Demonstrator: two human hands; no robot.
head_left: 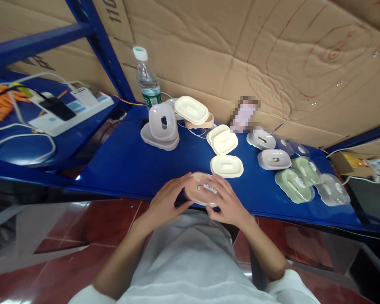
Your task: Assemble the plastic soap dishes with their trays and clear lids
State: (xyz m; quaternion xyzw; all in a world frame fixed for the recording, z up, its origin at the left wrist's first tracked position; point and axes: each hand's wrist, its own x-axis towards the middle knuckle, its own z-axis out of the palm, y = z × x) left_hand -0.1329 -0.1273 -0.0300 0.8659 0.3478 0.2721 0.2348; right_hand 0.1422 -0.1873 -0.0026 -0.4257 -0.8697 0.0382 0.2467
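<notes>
A pinkish oval dish (199, 195) with a white barcode label (210, 188) lies at the front edge of the blue table, held between both hands. My left hand (171, 197) grips its left end, thumb low and fingers along the top. At the right end, my right hand (228, 200) has its fingers over the rim and its thumb at the near side. Just behind the dish is a cream oval piece (227, 166), with two overlapping cream pieces (224, 142) farther back.
Grey dishes (163, 122) and a water bottle (149, 86) stand at the back left of the blue table (120, 164). Grey dishes (274, 159) and green dishes (294, 185) sit at the right. A power strip (53, 122) with cables lies far left; cardboard (190, 50) rises behind.
</notes>
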